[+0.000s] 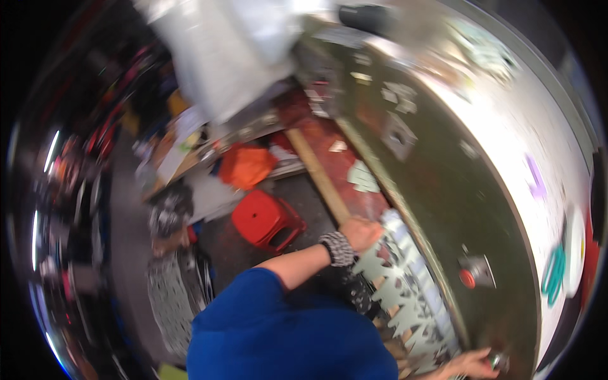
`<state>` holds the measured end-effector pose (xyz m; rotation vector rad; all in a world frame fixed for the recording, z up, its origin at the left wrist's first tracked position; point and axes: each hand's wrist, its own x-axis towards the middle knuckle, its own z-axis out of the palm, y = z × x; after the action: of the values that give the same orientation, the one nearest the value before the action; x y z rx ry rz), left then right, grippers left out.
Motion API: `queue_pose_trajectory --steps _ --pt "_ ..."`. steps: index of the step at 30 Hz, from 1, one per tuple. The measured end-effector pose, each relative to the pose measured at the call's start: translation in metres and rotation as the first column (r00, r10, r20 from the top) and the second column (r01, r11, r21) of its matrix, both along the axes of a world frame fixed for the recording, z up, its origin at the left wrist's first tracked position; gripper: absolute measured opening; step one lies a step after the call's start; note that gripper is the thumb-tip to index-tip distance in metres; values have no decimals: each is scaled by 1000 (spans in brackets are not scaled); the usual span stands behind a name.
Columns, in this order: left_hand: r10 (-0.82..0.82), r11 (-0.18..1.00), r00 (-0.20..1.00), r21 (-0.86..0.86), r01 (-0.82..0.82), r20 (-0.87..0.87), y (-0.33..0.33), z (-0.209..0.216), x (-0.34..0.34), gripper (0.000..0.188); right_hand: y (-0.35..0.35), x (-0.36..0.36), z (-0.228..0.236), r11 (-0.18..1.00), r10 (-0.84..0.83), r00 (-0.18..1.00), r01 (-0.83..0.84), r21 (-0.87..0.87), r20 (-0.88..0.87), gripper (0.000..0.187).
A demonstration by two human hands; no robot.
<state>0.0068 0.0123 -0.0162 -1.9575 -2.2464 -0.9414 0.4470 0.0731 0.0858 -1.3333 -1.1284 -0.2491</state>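
My left hand [362, 234], with a beaded band at the wrist, is closed at the far end of a pale grey-green cut-out sheet [405, 316]. The sheet is riddled with jagged openings and lies along the front of a dark green machine [437, 183]. My right hand [474, 365] reaches the machine's near end at the lower right. Its fingers are apart, beside a small round metal-rimmed button [499, 361]; whether they touch it is unclear. A smaller piece of pale sheet [362, 176] rests on the red surface [316, 136] beyond my left hand.
A red stool [256, 218] stands left of my left arm, with an orange bag [247, 166] behind it. A red button [467, 278] sits on the machine. Teal-handled scissors [554, 275] lie on the white top [506, 164]. A stack of cut sheets [174, 297] stands left.
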Motion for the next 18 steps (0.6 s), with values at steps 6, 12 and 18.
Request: queue_pose_trajectory --steps 6,12,18 --pt "81 995 984 41 -88 160 -21 2 17 24 -102 -57 -53 917 93 892 97 -388 442 72" --pt "38 995 964 82 -62 263 -34 -29 25 22 -122 -60 -81 755 270 845 111 -646 462 70" --pt "63 997 965 35 -75 253 -76 -26 26 21 -155 -70 -64 760 282 938 -91 -643 200 65"
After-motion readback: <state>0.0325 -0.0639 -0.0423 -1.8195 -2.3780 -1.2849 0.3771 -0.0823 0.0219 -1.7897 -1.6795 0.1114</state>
